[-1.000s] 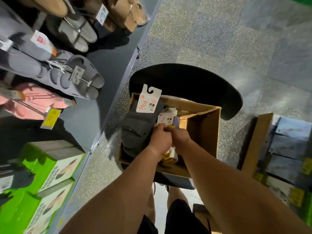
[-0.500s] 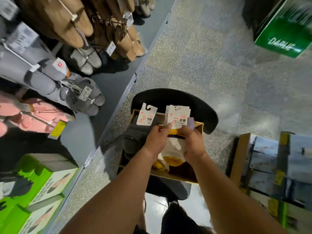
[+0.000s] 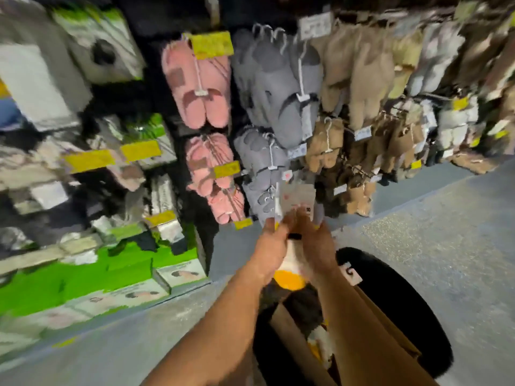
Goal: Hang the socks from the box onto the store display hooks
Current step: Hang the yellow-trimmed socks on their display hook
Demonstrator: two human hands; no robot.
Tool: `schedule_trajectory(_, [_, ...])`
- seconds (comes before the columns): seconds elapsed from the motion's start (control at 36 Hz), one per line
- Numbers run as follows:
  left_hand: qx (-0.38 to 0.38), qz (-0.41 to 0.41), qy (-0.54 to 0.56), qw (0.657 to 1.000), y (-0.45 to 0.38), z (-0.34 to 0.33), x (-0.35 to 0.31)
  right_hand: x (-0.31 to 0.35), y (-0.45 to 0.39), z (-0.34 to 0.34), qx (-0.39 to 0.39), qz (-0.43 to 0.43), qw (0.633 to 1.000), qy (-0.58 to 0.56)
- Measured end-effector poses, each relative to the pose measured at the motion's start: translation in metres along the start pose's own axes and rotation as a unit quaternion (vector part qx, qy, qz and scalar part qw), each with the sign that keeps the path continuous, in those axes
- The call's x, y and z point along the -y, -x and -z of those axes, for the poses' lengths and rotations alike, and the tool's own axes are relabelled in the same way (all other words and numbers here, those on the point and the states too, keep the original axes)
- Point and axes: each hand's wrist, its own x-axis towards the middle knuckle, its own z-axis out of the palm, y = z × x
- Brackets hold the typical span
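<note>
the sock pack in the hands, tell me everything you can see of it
The white sock pack with a yellow toe is held up in front of the slipper display, clear of the open brown cardboard box below. It looks like soft knit fabric, with a dark band near the cuff and a pale paper header card on top, its print blurred. It hangs roughly upright, card uppermost, yellow toe lowest. The left hand and right hand grip it from either side near the cuff. It is not on a hook yet.

Socks [image 3: 289, 263] between both hands, above the box [image 3: 295, 346], before hanging slippers [image 3: 200, 87].
</note>
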Motion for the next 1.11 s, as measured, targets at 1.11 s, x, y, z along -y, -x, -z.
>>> schedule_trajectory(1.11, [-0.421,-0.147,0.121,0.887,0.244,0.631,0.054,0.124,0.321,-0.603,0.28,0.208,0.936,-0.051])
